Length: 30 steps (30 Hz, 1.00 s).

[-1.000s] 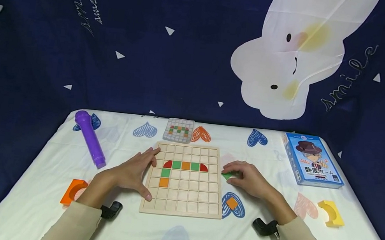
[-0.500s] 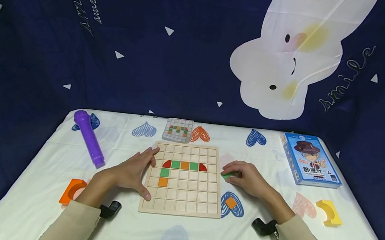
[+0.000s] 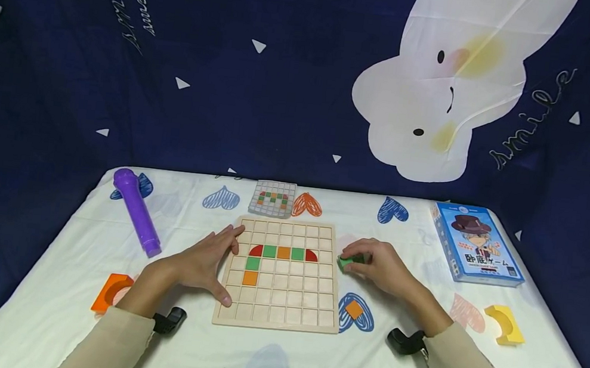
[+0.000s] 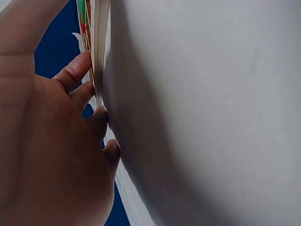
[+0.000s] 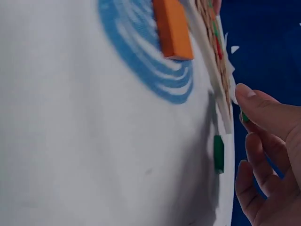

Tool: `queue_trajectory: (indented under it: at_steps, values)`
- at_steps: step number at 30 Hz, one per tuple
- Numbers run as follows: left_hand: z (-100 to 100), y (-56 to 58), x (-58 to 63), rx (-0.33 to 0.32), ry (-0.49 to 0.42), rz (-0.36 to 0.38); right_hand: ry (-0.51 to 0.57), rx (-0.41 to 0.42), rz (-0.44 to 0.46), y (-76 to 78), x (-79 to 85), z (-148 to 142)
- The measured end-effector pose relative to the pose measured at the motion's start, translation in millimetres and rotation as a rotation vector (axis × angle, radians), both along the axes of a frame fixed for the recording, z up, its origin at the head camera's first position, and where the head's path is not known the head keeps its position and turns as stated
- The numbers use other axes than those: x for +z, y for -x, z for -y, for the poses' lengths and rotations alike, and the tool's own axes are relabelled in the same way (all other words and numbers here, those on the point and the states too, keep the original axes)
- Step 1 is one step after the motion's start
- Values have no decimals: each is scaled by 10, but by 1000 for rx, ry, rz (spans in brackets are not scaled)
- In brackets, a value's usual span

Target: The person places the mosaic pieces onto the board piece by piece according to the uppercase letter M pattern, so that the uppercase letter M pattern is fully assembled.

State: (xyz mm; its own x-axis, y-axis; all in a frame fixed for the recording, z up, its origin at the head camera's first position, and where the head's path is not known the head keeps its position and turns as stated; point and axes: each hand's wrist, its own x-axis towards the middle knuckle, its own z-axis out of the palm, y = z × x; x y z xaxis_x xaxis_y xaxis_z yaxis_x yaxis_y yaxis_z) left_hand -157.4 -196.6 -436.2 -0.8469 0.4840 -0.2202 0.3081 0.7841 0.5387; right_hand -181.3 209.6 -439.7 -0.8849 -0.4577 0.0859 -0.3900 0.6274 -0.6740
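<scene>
A wooden grid board (image 3: 292,315) lies in the middle of the table, with red, green and orange pieces in several squares. My left hand (image 3: 200,260) rests along its left edge, fingers spread and thumb at the lower corner. Beyond the board's right edge, my right hand (image 3: 380,266) pinches a small green block (image 5: 245,117) between thumb and fingers. A second green block (image 5: 218,154) lies on the cloth below that hand. Nearer the front, an orange block (image 3: 354,310) sits on a printed blue heart beside the board.
A small pattern card (image 3: 272,208) lies behind the board. At the left are a purple microphone-shaped toy (image 3: 136,212) and an orange arch block (image 3: 104,296). A blue game box (image 3: 483,246) and a yellow arch block (image 3: 512,330) lie at the right.
My right hand has risen slightly from the cloth with a green block between its fingers. My left hand stays at the board's edge, and the pieces on the board have not moved.
</scene>
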Motion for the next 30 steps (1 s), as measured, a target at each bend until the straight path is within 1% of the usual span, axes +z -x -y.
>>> queue_trajectory:
  at_steps: [4,11,19,26,30]
  values:
    - [1,0,1,2,-1,4,15,-5,-1,15,41,53]
    - [0,-3,4,3,-4,4,101,19,10,3,76,190]
    - [3,2,6,-16,-12,-10,114,49,40,-22,43,406]
    - [1,-6,0,-7,-10,-3,164,133,58,-60,24,655]
    - [4,-5,10,-7,-10,-4,169,148,88,-74,9,800]
